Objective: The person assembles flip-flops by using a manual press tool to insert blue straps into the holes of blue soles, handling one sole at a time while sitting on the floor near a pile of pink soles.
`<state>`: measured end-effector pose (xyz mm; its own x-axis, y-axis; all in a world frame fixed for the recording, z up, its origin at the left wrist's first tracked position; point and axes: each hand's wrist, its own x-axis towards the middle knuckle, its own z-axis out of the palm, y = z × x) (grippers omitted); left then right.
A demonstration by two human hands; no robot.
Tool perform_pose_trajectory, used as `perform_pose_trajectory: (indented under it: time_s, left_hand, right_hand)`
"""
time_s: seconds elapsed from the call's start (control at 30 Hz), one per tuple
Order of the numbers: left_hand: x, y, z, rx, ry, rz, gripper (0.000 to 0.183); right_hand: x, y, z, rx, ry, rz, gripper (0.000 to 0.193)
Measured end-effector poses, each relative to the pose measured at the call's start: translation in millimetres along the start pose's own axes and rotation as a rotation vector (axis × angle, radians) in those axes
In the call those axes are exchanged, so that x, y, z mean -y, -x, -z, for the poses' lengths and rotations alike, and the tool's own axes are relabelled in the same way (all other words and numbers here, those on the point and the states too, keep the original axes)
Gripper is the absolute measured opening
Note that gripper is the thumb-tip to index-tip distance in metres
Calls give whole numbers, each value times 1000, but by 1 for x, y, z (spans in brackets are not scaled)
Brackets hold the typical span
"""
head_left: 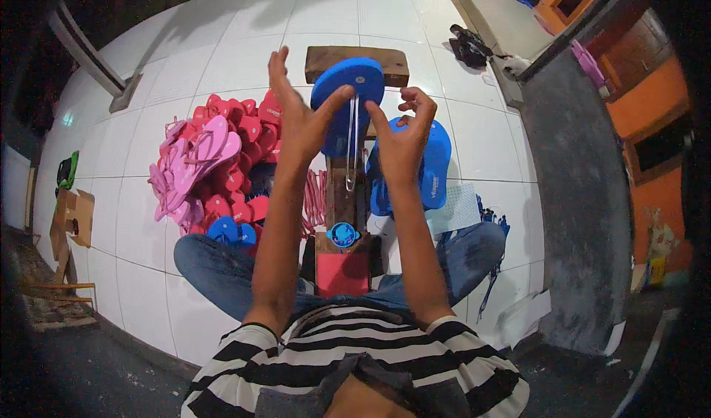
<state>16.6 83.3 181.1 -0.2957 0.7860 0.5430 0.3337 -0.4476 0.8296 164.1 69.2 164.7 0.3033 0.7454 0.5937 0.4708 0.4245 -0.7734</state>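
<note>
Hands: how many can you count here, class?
2: left hand at the left of the blue sole, right hand at its right. No others show.

The view is from the L one of two fisheye cams on the person's head. It looks steeply down & a bit fwd, so the striped shirt (296, 351) is at the bottom ctr, very near to the lens, and the bent legs (222, 270) are just above it. The forearms (281, 240) enter from below; the L hand (298, 114) and R hand (402, 136) are approx. upper ctr, also near. The tiled floor (133, 218) spreads around; the orange wall (655, 118) curves at the R rim, farther off.
</note>
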Motion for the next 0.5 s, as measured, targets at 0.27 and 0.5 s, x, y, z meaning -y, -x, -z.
perform_pose_trajectory:
  time_s: [0.27, 0.5]
  left_hand:
    - [58, 111, 26, -89, 187, 312, 40]
    - [60, 173, 7, 230, 231, 553, 33]
  right_hand:
    - [-175, 70, 65, 28, 986, -362, 84]
    - [-132, 72, 80, -102, 779, -373, 90]
